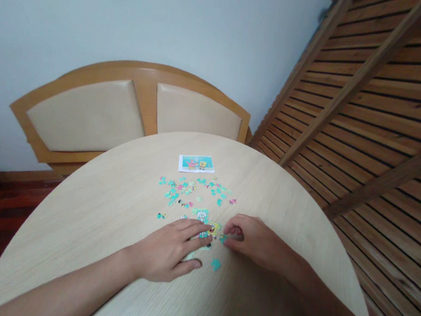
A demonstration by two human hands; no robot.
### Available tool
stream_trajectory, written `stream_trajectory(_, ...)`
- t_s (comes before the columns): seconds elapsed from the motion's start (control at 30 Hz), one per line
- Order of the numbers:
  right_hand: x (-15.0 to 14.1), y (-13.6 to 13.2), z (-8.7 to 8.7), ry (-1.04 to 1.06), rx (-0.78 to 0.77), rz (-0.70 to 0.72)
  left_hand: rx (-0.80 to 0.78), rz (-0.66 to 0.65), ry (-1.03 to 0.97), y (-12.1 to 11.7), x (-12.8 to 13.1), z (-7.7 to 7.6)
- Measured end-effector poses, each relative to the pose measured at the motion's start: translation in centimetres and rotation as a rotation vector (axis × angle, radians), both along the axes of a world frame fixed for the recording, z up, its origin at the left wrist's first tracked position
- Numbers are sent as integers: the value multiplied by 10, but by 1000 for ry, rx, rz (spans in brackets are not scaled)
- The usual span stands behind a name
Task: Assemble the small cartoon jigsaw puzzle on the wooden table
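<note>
the partly joined section of flat turquoise and yellow puzzle pieces (pixel 201 215) lies on the round, wood-grained, pale table (pixel 74 223); the left hand (pixel 167 248), fingers spread, reaches over it; the right hand (pixel 249 237) curls at a small greenish piece (pixel 222 238), whether pinching, one cannot tell; beyond are loose turquoise-and-pink pieces (pixel 172 194) and a white-edged rectangular picture card (pixel 197 164).

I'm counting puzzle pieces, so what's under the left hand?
Joined pieces show beyond and between the fingers of the left hand; whatever it covers is hidden.
</note>
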State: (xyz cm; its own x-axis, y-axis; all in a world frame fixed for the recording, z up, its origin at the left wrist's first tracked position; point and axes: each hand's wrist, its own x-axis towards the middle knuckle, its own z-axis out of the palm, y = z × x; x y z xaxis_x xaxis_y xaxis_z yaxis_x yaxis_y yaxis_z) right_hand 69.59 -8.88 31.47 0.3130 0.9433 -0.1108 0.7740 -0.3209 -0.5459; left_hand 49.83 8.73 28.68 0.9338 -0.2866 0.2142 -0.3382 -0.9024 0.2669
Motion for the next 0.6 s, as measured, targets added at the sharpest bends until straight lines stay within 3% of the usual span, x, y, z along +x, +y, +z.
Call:
stream_trajectory(0.1,-1,2,0,47,11,28,-22,-6,-8,0,0,0)
stream_trajectory(0.3,1,2,-3,-5,16,-44,-9,-5,1,1,0,-1)
stream_trajectory(0.6,0,1,-5,-21,3,27,45,6,28,0,1,1)
